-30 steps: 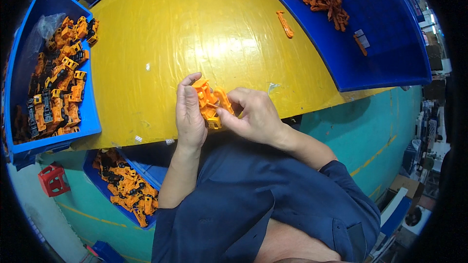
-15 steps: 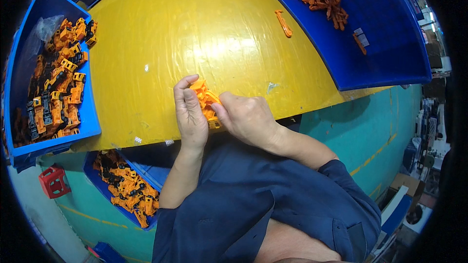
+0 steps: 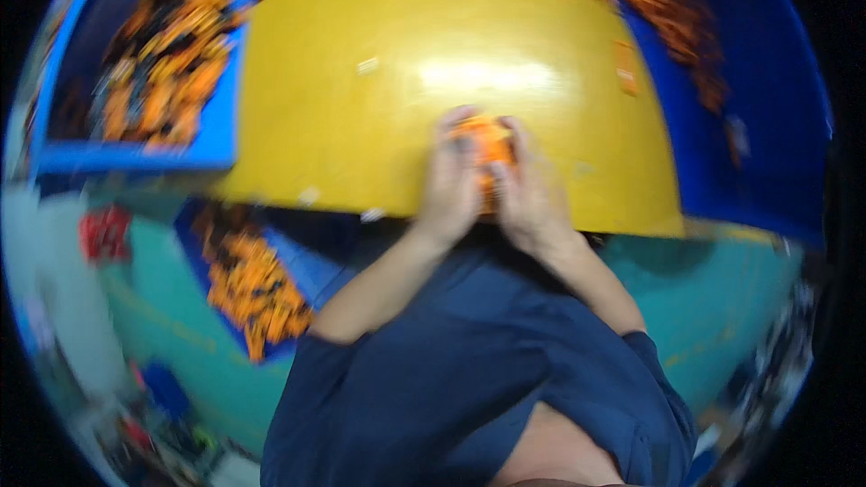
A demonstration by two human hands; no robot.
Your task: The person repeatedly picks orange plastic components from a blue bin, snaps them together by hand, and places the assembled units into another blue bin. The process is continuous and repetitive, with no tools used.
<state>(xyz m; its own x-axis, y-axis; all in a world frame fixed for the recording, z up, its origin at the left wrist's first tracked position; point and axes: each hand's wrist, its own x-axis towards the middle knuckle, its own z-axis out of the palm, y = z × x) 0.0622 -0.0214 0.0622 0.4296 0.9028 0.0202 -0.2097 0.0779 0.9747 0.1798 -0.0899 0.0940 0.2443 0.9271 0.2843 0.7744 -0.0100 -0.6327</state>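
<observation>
Over the near edge of the yellow table, my left hand [image 3: 452, 182] and my right hand [image 3: 534, 194] close around an orange toy construction truck [image 3: 488, 142] from both sides. Blur and my fingers hide most of its detail. A dark patch shows by the left fingertips. To the left, a blue bin [image 3: 135, 159] holds a heap of orange and black toy trucks [image 3: 171, 54]. At the far right, loose orange toy parts [image 3: 663, 9] lie in a larger blue bin [image 3: 753, 162]. One orange part [image 3: 624, 68] rests on the table beside that bin.
The yellow table [image 3: 334, 144] spans between the bins, with small white scraps [image 3: 371, 215] along its front edge. Below it on the green floor, another blue bin holds more orange toys [image 3: 257, 289]. A red stool [image 3: 105, 234] stands at the left.
The view has swung, blurring the picture. My right hand has moved from gripping the toy's near end to its right side; my left hand now wraps closer around it.
</observation>
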